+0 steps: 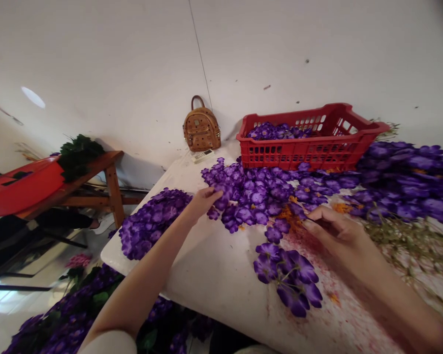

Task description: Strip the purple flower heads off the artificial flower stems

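Note:
Over the white table [214, 265], my left hand [205, 200] pinches a purple flower [224, 194] at the near edge of a spread of loose purple blossoms [258, 191]. My right hand [330, 228] is closed, thumb against index finger, beside small orange pieces [293, 216]; a purple petal shows at its fingertips, too small to make out fully. Between my hands and nearer to me lies a purple flower cluster [288, 278] with pale green stems. A rounded heap of purple flowers [153, 221] sits on the table's left side, beyond my left forearm.
A red crate [299, 150] with purple flowers stands at the back. Beside it are a brown backpack [202, 129] and a calculator [203, 156]. Flower bunches [409, 172] and green stems [409, 241] cover the right side. A wooden bench [114, 194] holds a red basin [29, 187].

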Tool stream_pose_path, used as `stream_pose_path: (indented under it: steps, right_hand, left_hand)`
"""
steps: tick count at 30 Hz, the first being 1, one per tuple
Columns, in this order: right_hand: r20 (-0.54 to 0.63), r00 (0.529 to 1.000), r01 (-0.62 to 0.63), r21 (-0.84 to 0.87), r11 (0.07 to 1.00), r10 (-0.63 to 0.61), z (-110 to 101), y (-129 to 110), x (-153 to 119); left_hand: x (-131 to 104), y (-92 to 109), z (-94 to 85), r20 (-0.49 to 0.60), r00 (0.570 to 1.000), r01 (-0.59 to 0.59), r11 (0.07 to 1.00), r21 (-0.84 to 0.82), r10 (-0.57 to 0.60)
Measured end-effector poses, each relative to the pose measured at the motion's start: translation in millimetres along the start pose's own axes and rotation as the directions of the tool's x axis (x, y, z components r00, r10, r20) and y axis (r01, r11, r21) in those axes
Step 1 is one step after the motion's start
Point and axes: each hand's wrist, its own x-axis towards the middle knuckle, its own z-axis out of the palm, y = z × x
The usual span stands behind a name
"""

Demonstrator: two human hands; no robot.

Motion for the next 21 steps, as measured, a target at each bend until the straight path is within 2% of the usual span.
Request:
stream_pose_path:
  steps: [3, 5, 8, 10, 15, 18, 21]
  right_hand:
    - [-0.049, 0.998, -0.040, 0.090, 0.995, 0.044, 5, -6, -4]
    - [-0.058, 0.997, -0.047, 0.116, 0.992, 0.054, 7, -9, -6]
    - [-0.050, 0.998, -0.044, 0.095, 0.995, 0.049, 7, -11, -6]
    - [-0.029, 0.999, -0.034, 0.065, 0.997, 0.036, 5, -11, -4]
    - [-0.014, 1.000, -0.007, 0.059, 0.998, 0.008, 2, -6, -2]
    - [-0.028, 1.000, 0.003, 0.058, 0.998, -0.001, 3, -5, -2]
    - [-0.028, 1.000, -0.003, 0.063, 0.998, 0.005, 3, -8, -2]
  left_hand:
    - [-6, 1, -9.6, 0.044, 0.992, -0.123, 0.946, 0.299, 0.115]
    - [-3, 3, -15.2, -0.025, 0.982, -0.156, 0.874, 0.460, 0.189]
    - [14, 4, -17.3, -0.163, 0.953, -0.098, 0.772, 0.628, 0.254]
    - [32, 3, -13.4, -0.208, 0.946, -0.053, 0.749, 0.660, 0.250]
    - [69, -4, 3.4, -0.274, 0.942, 0.025, 0.777, 0.629, 0.191]
    - [74, -4, 7.4, -0.286, 0.938, 0.008, 0.813, 0.583, 0.197]
    - [69, 1, 3.5, -0.315, 0.919, -0.042, 0.853, 0.520, 0.238]
